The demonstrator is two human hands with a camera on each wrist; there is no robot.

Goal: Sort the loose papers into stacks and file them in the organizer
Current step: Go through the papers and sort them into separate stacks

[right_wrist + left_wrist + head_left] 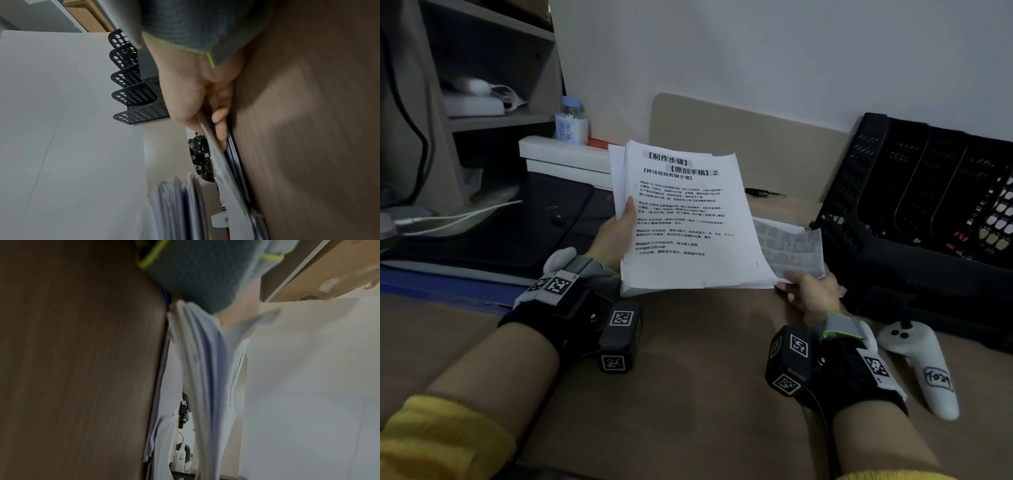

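A thick stack of printed white papers (pixel 688 219) stands tilted up above the brown desk, its top sheet covered in black text. My left hand (pixel 616 236) grips the stack's left edge, thumb on the front sheet. From the wrist view the same stack (pixel 205 369) shows edge-on. My right hand (pixel 808 294) pinches a thinner sheet with a faint printed table (pixel 791 250) at its lower corner, just right of the stack. There, the fingers (pixel 221 116) curl round the paper's edge (pixel 222 162). A black mesh organizer (pixel 914 192) with several upright slots stands at the right.
A white handheld controller (pixel 921 363) lies on the desk (pixel 688 394) beside my right wrist. White boxes (pixel 565 157) with a small bottle (pixel 571 123) on top sit behind the papers. A dark pad (pixel 510 226), cables and a shelf unit fill the left.
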